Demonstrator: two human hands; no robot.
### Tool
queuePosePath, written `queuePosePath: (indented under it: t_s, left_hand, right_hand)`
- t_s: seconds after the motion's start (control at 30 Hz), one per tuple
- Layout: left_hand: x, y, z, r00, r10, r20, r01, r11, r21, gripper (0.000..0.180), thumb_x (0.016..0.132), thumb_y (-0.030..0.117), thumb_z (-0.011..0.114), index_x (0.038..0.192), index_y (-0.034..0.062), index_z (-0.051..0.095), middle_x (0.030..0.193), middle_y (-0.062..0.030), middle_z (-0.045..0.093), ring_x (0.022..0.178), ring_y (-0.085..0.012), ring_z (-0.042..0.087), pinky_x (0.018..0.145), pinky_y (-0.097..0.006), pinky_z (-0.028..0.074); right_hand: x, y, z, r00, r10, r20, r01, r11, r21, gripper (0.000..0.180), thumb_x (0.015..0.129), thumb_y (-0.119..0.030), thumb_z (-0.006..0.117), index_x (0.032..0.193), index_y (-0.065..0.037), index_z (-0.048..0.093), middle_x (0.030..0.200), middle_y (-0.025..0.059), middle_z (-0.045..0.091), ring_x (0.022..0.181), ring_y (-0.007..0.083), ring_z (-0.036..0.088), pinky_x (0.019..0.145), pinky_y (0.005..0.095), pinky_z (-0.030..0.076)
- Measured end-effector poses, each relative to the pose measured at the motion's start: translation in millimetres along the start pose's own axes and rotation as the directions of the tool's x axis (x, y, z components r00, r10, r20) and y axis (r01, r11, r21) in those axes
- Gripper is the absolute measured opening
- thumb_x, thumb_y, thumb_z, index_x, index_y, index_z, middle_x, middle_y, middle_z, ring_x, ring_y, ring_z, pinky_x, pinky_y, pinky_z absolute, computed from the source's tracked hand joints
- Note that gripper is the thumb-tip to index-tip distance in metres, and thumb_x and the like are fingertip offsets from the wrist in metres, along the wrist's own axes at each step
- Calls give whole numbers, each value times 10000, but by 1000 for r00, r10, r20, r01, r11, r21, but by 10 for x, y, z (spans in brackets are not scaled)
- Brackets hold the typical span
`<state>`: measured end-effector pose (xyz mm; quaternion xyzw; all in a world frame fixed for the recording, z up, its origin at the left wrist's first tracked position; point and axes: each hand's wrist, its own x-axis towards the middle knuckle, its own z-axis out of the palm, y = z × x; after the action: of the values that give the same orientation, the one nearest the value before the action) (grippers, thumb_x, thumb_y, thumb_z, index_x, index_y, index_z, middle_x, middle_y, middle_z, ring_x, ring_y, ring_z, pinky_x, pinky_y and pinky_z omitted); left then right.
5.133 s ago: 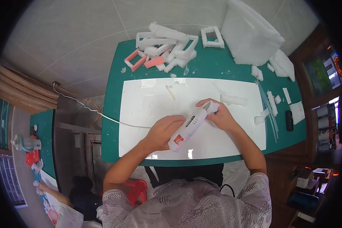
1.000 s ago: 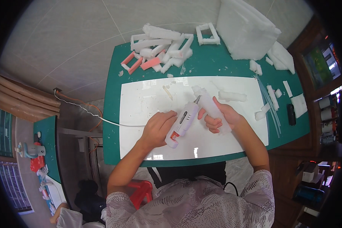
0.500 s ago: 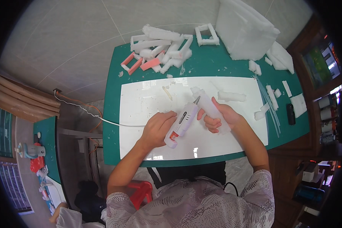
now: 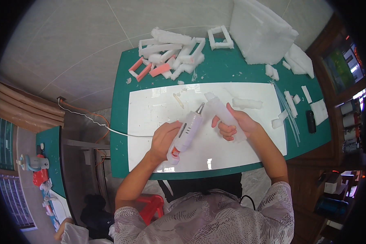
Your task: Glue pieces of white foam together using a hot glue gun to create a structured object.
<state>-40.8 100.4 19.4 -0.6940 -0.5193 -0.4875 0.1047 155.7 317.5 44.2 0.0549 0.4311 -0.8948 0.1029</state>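
Observation:
My left hand (image 4: 165, 140) is wrapped round a white glue gun (image 4: 187, 132) with an orange trigger. Its metal nozzle points up and to the right, just left of a white foam strip (image 4: 224, 114). That strip lies in my right hand (image 4: 236, 124), with the thumb along one side and the fingers curled at the other. Under both hands is a glossy white board (image 4: 150, 150). A white cord (image 4: 139, 136) runs from the glue gun off to the left. Farther up the board lie a short cream stick (image 4: 178, 101) and another white foam strip (image 4: 248, 103).
On the green table (image 4: 118, 122), a pile of white and pink foam pieces (image 4: 171, 53) lies at the back. A foam frame (image 4: 221, 38) and large foam block (image 4: 262, 32) stand beside it. Clear sticks (image 4: 288, 114) and a black object (image 4: 310, 122) lie right. A red stool (image 4: 151, 205) is below.
My left hand has drawn the glue gun down and to the left, so its nozzle has come away from the foam strip. My right hand has hardly moved.

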Motion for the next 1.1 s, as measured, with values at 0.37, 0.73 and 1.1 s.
queuePosePath:
  t_s: [0.37,0.73,1.1]
  left_hand:
    - [44,-4,58,997,-30,68,27,999,46,441,626,110,746,1015,-63,632,1064,-204,654,830,-328,654,717,-377,523]
    - [46,3,40,995,-33,91,32,999,16,436,617,94,739,1013,-54,633,1058,-196,655,847,-322,650,718,-376,518]
    - [24,65,43,990,-57,130,69,993,-93,380,668,112,736,1008,-29,643,1061,-177,670,908,-320,667,784,-379,537]
  right_hand:
    - [15,6,50,1000,19,22,-18,999,-39,748,1015,-606,177,1113,46,530,590,-41,323,474,72,326,463,267,373]
    - [18,3,46,999,-3,36,5,997,-73,753,1016,-604,176,1128,47,539,585,-43,318,474,71,325,457,264,372]
    - [35,39,13,997,-36,-72,40,998,57,645,1033,-570,220,1123,-9,526,606,-38,338,516,93,321,532,261,348]
